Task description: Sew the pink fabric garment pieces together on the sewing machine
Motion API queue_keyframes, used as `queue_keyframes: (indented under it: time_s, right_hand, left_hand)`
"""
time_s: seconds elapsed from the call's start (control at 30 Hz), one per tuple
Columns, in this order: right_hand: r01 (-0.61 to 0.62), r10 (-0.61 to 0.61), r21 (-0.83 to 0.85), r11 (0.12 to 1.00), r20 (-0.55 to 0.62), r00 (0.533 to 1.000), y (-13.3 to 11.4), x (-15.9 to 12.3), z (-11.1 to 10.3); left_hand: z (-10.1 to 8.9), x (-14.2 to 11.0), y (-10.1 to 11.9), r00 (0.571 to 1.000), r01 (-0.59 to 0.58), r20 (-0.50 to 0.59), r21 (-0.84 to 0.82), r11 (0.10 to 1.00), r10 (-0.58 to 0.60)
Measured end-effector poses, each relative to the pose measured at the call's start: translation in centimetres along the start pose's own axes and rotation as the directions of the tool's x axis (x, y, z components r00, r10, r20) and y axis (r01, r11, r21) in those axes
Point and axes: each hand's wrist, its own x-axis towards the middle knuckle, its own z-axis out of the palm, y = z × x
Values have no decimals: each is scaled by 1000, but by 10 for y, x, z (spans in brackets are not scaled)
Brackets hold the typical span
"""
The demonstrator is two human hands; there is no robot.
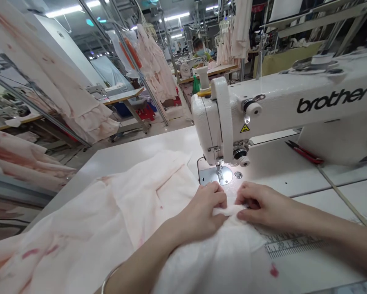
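Note:
A pale pink fabric piece (153,188) with small darker pink marks spreads over the left of the sewing table and hangs toward me. My left hand (206,208) is closed on a fold of it, just in front of the needle plate. Beside it, my right hand (257,206) pinches the same fold between thumb and fingers. Behind both hands stands the white sewing machine (272,102), with its presser foot (219,168) over the shiny needle plate (224,176). The fabric edge between my hands lies short of the foot.
Red-handled thread snips (304,153) lie on the table right of the needle. A ruler scale (294,245) runs along the table's front right. Pink garments (155,61) hang on rails at the left and back. A person (198,47) sits at another machine farther off.

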Motion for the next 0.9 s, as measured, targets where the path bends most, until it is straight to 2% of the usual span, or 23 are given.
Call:
queue_keyframes:
  time_s: [0.17,0.4,0.5,0.6,0.77,0.83,0.9]
  right_hand:
    - [65,-65,75,995,1,998,0,1,2]
    - [-119,124,151,981,-26,992,-2,3,5]
    - [-131,143,185,974,-51,988,-1,3,6]
    - [-106,123,184,977,-83,989,0,3,8]
    - [-41,66,165,985,-150,987,1,3,10]
    - [4,22,142,990,-180,983,2,2,11]
    - [73,-48,110,991,-218,975,3,1,12]
  left_hand:
    - [-1,-1,-1,1000,-17,-2,-6,1000,17]
    - [-1,-4,-2,999,-8,-39,-39,999,7]
    - [2,-3,-1,998,4,-67,-71,997,-9]
    - [6,0,1,989,-6,-150,-88,996,-8]
    - [12,0,2,948,-134,-299,-69,989,107]
    - [13,-1,1,912,-228,-350,-7,974,211]
    - [13,-1,0,855,-327,-388,112,938,344]
